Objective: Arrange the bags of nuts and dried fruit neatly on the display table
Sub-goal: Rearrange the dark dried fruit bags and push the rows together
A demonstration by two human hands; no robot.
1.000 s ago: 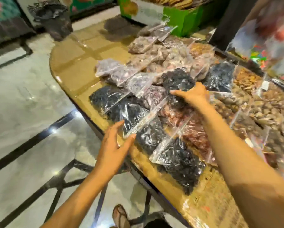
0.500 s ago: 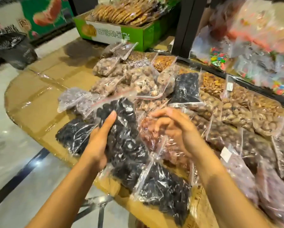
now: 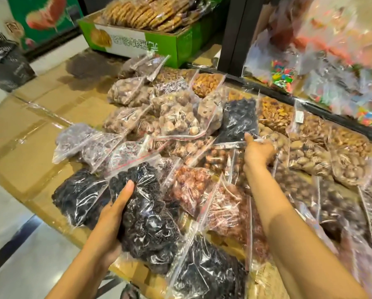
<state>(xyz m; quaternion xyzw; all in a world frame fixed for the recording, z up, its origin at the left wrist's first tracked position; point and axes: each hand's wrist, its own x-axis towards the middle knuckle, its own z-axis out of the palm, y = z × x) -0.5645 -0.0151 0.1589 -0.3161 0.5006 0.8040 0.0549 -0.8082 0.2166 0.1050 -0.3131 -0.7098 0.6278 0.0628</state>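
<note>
Roughly halfway: left hand [image 3: 110, 221] gripping a dark fruit bag [image 3: 146, 216] near the table [image 3: 29, 134] front edge, right hand [image 3: 257, 152] pinching another dark bag [image 3: 238, 121], middle pile still jumbled.

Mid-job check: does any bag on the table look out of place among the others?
Yes. One dark dried-fruit bag lies alone among the pale nut bags, far from the dark bags at the table's near edge. The right hand touches its lower edge; the left hand holds another dark bag.
</note>
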